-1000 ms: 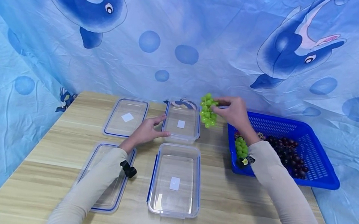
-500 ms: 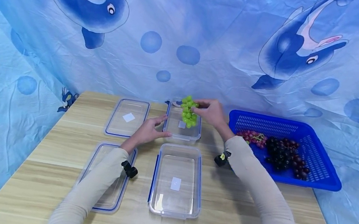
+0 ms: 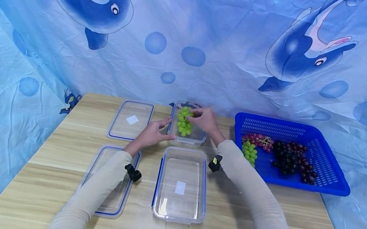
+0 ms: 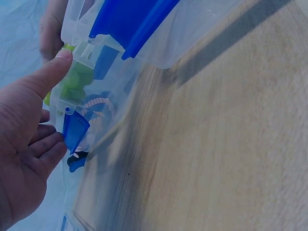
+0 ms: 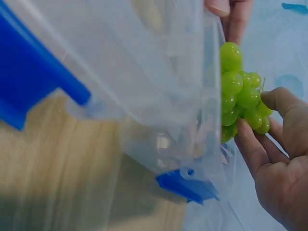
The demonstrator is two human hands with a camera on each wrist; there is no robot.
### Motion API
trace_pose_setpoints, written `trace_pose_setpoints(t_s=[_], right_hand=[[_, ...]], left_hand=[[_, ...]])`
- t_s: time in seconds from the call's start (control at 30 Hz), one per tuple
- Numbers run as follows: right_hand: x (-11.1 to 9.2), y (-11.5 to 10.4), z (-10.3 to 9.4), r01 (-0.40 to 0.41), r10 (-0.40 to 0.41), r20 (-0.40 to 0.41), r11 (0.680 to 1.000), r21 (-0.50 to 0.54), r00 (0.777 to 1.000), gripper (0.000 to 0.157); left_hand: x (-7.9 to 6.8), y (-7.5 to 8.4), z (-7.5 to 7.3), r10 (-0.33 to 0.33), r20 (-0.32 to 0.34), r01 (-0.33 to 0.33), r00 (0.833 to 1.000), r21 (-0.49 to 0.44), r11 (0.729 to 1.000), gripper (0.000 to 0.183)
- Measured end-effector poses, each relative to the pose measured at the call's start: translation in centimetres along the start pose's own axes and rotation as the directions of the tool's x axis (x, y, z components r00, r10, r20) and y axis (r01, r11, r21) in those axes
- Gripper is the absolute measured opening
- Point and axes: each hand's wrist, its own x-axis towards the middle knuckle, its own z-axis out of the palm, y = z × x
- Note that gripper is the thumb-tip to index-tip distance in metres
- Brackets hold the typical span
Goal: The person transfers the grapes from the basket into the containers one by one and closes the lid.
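My right hand [image 3: 205,120] pinches a bunch of green grapes [image 3: 184,124] by its stem side, over the far clear plastic box [image 3: 199,135]. In the right wrist view, thumb and fingers close on the green grapes [image 5: 240,91], whose lower part shows through or behind the box wall. My left hand [image 3: 152,135] rests at that box's left side. Its thumb reaches the front corner and its fingers lie near a blue side clasp [image 4: 76,131], as the left wrist view shows. Nearer to me stands a second clear box [image 3: 189,204] with no lid on.
Two clear lids with blue seals lie on the left, a far lid [image 3: 142,113] and a near lid [image 3: 113,198] partly under my left forearm. At the right, a blue basket [image 3: 329,168] holds red grapes [image 3: 260,140], dark grapes [image 3: 285,159] and more green grapes [image 3: 249,152].
My right hand has carried the green grapes leftward from beside the blue basket, then lowered them over the far box. My left hand has stayed at the box's side.
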Motion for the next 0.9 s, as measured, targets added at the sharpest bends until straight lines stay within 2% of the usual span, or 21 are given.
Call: trace_pose_setpoints(t_s=[0.2, 0.47, 0.67, 0.9], right_hand=[[-0.1, 0.4, 1.4, 0.027, -0.024, 0.051, 0.998, -0.056, 0.998, 0.031], [-0.3, 0.6, 2.4, 0.028, -0.021, 0.119, 0.998, -0.057, 0.993, 0.032], [-0.5, 0.5, 2.3, 0.031, -0.023, 0.173, 0.999, -0.043, 0.985, 0.035], [-0.6, 0.3, 1.6, 0.021, -0.014, 0.249, 0.999, -0.025, 0.968, 0.048]], left_hand=[[-0.1, 0.0, 0.0, 0.003, 0.001, -0.003, 1.000, -0.003, 1.000, 0.090], [-0.1, 0.0, 0.0, 0.013, 0.008, -0.012, 1.000, -0.016, 1.000, 0.089], [-0.1, 0.0, -0.1, 0.014, 0.024, -0.013, 1.000, -0.051, 0.999, 0.092], [-0.2, -0.1, 0.0, 0.015, 0.020, -0.014, 1.000, -0.037, 0.999, 0.093]])
